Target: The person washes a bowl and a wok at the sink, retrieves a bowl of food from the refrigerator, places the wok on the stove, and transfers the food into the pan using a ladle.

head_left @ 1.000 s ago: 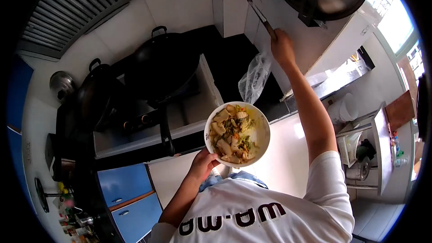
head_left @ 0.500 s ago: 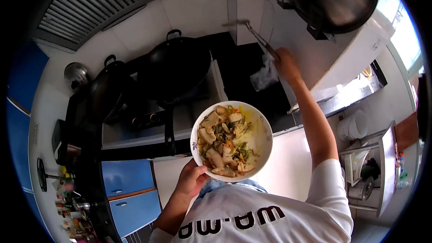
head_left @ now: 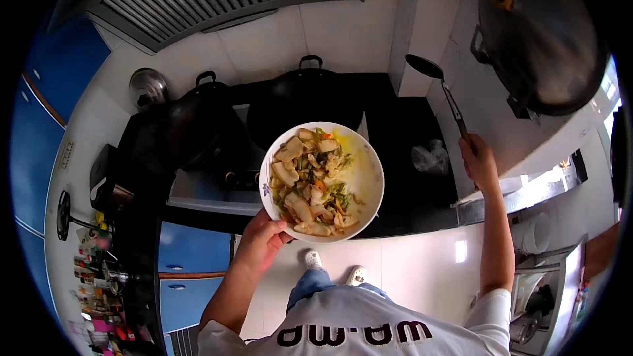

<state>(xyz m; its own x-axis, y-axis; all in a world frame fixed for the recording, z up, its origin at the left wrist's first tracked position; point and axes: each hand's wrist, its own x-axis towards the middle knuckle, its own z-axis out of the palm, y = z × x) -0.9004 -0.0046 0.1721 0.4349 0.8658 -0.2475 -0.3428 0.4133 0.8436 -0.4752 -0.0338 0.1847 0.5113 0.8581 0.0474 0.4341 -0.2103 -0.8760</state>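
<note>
White round bowl (head_left: pixel 364 188) of cooked food, a small purple motif on its rim, is held up in front of a person at a kitchen stove. Pale slices, shredded greens and bits of orange (head_left: pixel 303 184) lie mostly to one side, with yellow liquid streaking the bare inner wall. The left hand (head_left: pixel 259 238) grips the rim at lower left, thumb at the edge and the other fingers largely hidden beneath. The right hand (head_left: pixel 480 163), extended over the counter, is closed around the handle of a long dark ladle (head_left: pixel 452 101), its rounded head raised toward the tiled wall, well apart from the bowl. Beyond the bowl, a large black wok (head_left: pixel 297 95) with a loop handle sits on the stove beside a second dark pan (head_left: pixel 204 122). A crumpled clear plastic bag (head_left: pixel 430 158) lies on the black countertop (head_left: pixel 402 132), near the right hand. Blue cabinet doors (head_left: pixel 194 247) stand at lower left, and white clogs (head_left: pixel 313 259) show on the pale floor (head_left: pixel 409 257).
</note>
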